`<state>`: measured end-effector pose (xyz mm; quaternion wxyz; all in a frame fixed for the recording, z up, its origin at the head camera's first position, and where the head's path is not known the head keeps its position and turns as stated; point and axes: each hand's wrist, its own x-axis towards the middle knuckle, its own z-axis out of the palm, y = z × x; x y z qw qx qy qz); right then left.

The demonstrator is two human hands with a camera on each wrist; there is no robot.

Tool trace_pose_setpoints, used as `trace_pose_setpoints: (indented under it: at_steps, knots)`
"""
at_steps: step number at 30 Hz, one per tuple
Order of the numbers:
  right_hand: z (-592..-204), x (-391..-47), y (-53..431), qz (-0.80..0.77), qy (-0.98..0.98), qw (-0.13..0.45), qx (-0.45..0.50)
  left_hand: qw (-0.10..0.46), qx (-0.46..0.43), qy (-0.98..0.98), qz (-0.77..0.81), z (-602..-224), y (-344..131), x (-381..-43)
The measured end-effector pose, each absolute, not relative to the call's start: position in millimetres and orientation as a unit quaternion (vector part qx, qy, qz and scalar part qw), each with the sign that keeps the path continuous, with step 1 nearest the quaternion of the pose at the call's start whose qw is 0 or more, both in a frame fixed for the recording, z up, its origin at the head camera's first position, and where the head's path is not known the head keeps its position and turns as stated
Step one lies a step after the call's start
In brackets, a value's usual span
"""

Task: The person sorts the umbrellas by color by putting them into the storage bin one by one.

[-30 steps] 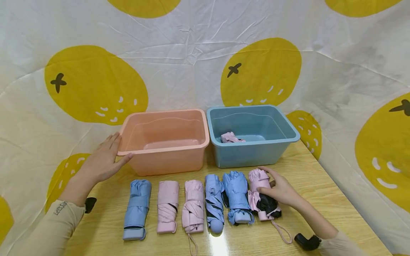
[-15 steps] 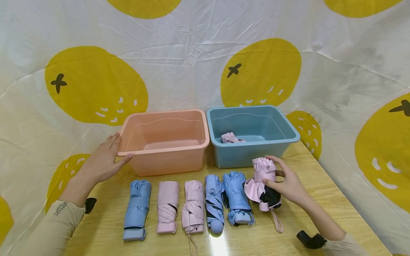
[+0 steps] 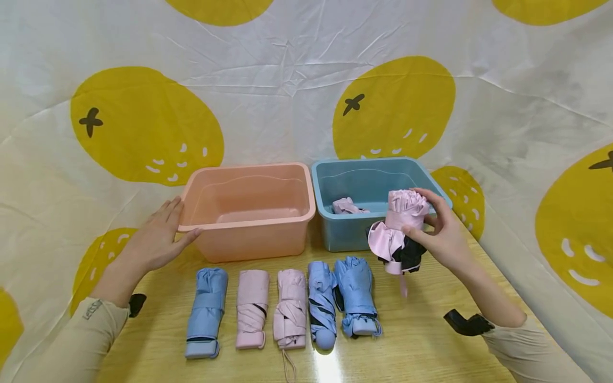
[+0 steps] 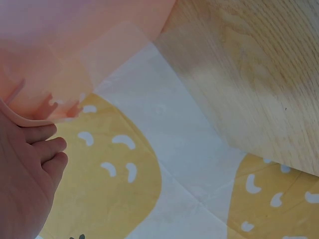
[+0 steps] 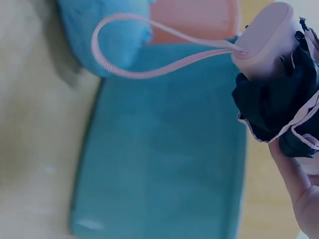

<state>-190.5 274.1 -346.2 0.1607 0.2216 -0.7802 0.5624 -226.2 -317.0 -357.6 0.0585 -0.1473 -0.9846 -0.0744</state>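
My right hand (image 3: 442,234) grips a folded pink umbrella (image 3: 407,210) by its upper part, raised off the table in front of the blue bin (image 3: 354,231). Its black lining shows, and in the right wrist view its pink handle (image 5: 264,37) and looped wrist strap (image 5: 149,73) stick out to the left. At the pink bin (image 3: 254,242), my left hand (image 3: 155,234) rests on the near left corner, thumb along the front rim and fingers at the side. The left wrist view shows those fingers (image 4: 47,149) against the bin's rim.
On the wooden table (image 3: 407,340) lie a blue umbrella (image 3: 207,311), two pink umbrellas (image 3: 252,308) and two more blue umbrellas (image 3: 356,295) in a row. Another pink umbrella (image 3: 348,206) lies inside the blue bin. A patterned cloth (image 3: 287,122) hangs behind.
The right hand has lifted the pink umbrella from the right end of the row, up and away toward the blue bin. My left hand has stayed on the pink bin.
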Motion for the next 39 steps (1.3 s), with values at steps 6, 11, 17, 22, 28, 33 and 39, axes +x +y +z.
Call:
trace_pose_setpoints:
  at_steps: [6, 11, 17, 22, 28, 33, 39]
  knots:
    - [-313, -208, 275, 0.603, -0.738, 0.200, 0.229, 0.059, -0.150, -0.984, -0.076, -357, -317, -227]
    - [-288, -232, 273, 0.617, -0.722, 0.219, 0.223, 0.060, -0.147, -0.984, -0.083, -358, -317, -225]
    - [-269, -268, 271, 0.643, -0.711, 0.212, 0.191, 0.059, -0.145, -0.984, -0.087, -360, -317, -224]
    - [-268, -299, 269, 0.578, -0.775, 0.222, 0.125, 0.057, -0.148, -0.984, -0.081, -359, -317, -226]
    - [-280, -333, 271, 0.506, -0.850, 0.131, 0.063, 0.055, -0.147, -0.985, -0.075, -358, -317, -228]
    - [-299, -357, 269, 0.472, -0.879, 0.035, 0.063, 0.055, -0.144, -0.985, -0.077, -359, -317, -228]
    - [-322, -380, 262, 0.402, -0.912, -0.044, 0.071, 0.055, -0.145, -0.985, -0.078, -358, -317, -228]
